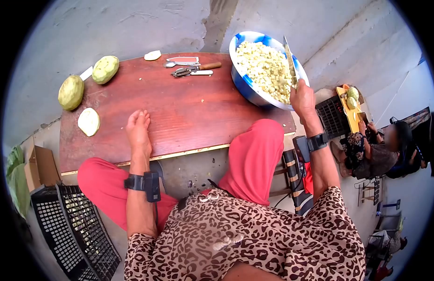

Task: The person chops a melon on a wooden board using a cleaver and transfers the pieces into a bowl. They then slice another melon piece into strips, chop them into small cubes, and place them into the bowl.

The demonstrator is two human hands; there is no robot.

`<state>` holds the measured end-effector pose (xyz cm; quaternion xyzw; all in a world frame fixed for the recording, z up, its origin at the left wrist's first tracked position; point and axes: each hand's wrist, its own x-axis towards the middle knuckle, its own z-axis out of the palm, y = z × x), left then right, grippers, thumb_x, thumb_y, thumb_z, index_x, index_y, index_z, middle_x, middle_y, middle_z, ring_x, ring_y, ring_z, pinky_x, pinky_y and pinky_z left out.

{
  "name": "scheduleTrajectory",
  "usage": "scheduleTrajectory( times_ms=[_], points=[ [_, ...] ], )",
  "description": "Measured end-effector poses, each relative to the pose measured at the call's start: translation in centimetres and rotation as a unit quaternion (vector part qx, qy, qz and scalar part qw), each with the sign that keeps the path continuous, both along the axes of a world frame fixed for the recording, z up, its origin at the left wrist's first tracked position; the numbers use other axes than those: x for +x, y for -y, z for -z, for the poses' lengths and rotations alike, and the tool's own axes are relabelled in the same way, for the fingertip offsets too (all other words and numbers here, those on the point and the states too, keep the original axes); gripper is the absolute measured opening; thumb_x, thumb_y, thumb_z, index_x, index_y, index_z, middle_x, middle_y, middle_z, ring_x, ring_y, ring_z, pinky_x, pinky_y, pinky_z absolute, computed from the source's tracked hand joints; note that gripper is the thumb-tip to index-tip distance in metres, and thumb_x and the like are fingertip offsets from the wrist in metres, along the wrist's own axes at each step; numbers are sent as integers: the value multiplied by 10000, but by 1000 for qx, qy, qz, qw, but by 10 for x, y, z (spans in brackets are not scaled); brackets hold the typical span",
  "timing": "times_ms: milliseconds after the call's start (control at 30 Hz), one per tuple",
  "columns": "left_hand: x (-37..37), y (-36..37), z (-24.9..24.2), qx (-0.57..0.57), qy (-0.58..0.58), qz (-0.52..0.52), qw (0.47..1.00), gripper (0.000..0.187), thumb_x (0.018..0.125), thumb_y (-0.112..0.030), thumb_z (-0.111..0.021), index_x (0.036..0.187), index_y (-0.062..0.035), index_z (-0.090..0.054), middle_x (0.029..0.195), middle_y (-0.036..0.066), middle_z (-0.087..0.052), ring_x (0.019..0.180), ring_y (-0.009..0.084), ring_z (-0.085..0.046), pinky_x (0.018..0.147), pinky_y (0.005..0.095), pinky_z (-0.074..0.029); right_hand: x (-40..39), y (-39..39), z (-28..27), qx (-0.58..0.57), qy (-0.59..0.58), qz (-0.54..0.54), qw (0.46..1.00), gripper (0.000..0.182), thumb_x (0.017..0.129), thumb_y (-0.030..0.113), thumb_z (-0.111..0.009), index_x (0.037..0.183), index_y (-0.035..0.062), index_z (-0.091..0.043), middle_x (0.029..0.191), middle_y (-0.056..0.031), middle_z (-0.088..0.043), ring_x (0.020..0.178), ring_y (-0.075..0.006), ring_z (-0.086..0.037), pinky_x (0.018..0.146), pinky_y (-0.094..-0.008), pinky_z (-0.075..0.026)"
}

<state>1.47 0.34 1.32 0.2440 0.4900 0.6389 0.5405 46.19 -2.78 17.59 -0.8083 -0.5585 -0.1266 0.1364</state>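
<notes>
My right hand (303, 97) is closed on the handle of a knife (290, 58), whose blade lies along the right inner side of a blue and white bowl (248, 87). Pale diced pieces (263, 65) fill much of the bowl. My left hand (138, 129) rests near the front edge of the red-brown table (179, 112), its fingers partly curled; whether anything is in it cannot be made out. A pale cut slice (89, 122) lies to its left, with two peeled green vegetables (71, 92) (105, 70) behind.
At the table's back lie a spoon (170, 64), a peeler (183, 71), a wooden handle (210, 66) and a small pale piece (152, 55). Black crates (72, 229) (332, 116) stand lower left and right. Another person (378, 154) sits at a yellow board (351, 114).
</notes>
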Motion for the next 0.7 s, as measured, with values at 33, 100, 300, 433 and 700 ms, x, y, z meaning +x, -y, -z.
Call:
scheduleTrajectory(
  times_ms=[33,100,300,433,700],
  points=[
    [1,1,1,0,-11,1,1000,308,976,-142,-573,1216,48,-541,1158,139,-625,1060,194,-608,920,290,-501,2,2,5,-8,0,3,1000,279,864,219,-629,1009,-10,-562,891,-283,-667,865,-464,-647,774,-545,-504],
    [1,1,2,0,-33,1,999,285,976,-138,-575,1193,47,-561,1130,131,-640,1034,181,-618,898,281,-510,-2,10,10,1,-15,0,1000,278,863,225,-633,992,-13,-573,897,-278,-669,868,-461,-648,781,-544,-504],
    [-2,2,10,17,-52,18,998,233,980,-118,-564,1157,31,-584,1110,116,-656,1015,166,-628,884,273,-514,-9,25,37,5,-24,13,1000,308,890,308,-637,994,21,-599,1011,-242,-633,935,-426,-629,817,-506,-498],
    [-2,3,12,29,-72,26,997,215,979,-100,-557,1148,29,-586,1113,113,-656,1029,169,-627,896,277,-509,-9,36,52,39,-23,-12,999,289,923,309,-603,1043,50,-559,989,-225,-561,851,-445,-606,766,-542,-479],
    [3,4,11,36,-81,22,996,206,972,-64,-544,1140,49,-583,1107,128,-656,1036,179,-627,902,287,-502,-26,66,72,5,21,-31,999,542,928,301,-603,1364,39,-417,1019,-229,-522,806,-434,-615,682,-518,-508]
  ],
)
